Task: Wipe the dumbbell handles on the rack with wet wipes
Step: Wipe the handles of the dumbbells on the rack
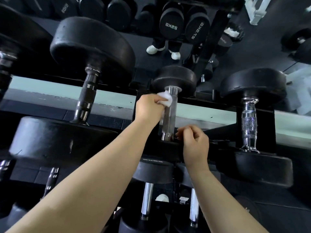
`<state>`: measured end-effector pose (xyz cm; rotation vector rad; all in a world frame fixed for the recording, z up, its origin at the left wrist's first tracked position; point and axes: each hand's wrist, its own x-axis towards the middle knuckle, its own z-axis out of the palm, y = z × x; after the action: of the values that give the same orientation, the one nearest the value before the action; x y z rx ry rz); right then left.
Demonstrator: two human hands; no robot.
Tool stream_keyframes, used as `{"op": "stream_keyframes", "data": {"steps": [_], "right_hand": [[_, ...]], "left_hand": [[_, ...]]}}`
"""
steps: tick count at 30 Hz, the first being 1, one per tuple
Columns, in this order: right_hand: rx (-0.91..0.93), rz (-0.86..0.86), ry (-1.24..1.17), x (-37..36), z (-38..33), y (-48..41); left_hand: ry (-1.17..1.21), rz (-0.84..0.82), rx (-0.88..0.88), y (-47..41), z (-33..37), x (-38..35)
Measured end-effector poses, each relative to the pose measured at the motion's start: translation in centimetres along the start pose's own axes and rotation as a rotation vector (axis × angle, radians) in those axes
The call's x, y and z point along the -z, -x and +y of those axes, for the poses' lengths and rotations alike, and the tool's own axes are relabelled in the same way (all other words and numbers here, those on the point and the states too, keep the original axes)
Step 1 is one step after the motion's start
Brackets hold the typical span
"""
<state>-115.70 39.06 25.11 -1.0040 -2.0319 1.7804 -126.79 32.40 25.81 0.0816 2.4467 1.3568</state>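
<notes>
A black dumbbell with a chrome handle (pixel 170 115) lies on the rack's top tier, straight ahead. My left hand (pixel 149 108) grips a crumpled white wet wipe (pixel 165 98) and presses it against the upper left side of that handle. My right hand (pixel 193 142) hovers by the lower end of the same handle, fingers loosely curled, holding nothing that I can see. Other dumbbells flank it: one with a dark knurled handle (pixel 86 96) on the left, one with a shiny chrome handle (pixel 249 125) on the right.
A lower tier holds smaller dumbbells with chrome handles (pixel 147 200). Behind the rack a mirror (pixel 269 47) reflects more dumbbells and a person's white shoes (pixel 154 48). A pale green wall strip (pixel 50 88) runs behind the top tier.
</notes>
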Motion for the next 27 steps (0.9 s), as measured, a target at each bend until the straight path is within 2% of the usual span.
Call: {"op": "stream_keyframes", "data": {"steps": [6, 13, 19, 24, 27], "right_hand": [[0.007, -0.006, 0.006, 0.0, -0.2, 0.0], [0.006, -0.010, -0.018, 0.0, 0.0, 0.0], [0.017, -0.012, 0.000, 0.1, -0.1, -0.1], [0.000, -0.020, -0.010, 0.2, 0.0, 0.0], [-0.018, -0.035, -0.017, 0.2, 0.0, -0.1]], "left_hand": [[-0.040, -0.087, -0.044, 3.8, -2.3, 0.7], [-0.007, -0.027, -0.076, 1.4, -0.5, 0.3], [-0.153, -0.138, -0.109, 4.0, -2.4, 1.1], [0.282, 0.034, 0.236, 0.9, -0.6, 0.1], [0.379, -0.040, 0.351, -1.1, 0.6, -0.8]]}}
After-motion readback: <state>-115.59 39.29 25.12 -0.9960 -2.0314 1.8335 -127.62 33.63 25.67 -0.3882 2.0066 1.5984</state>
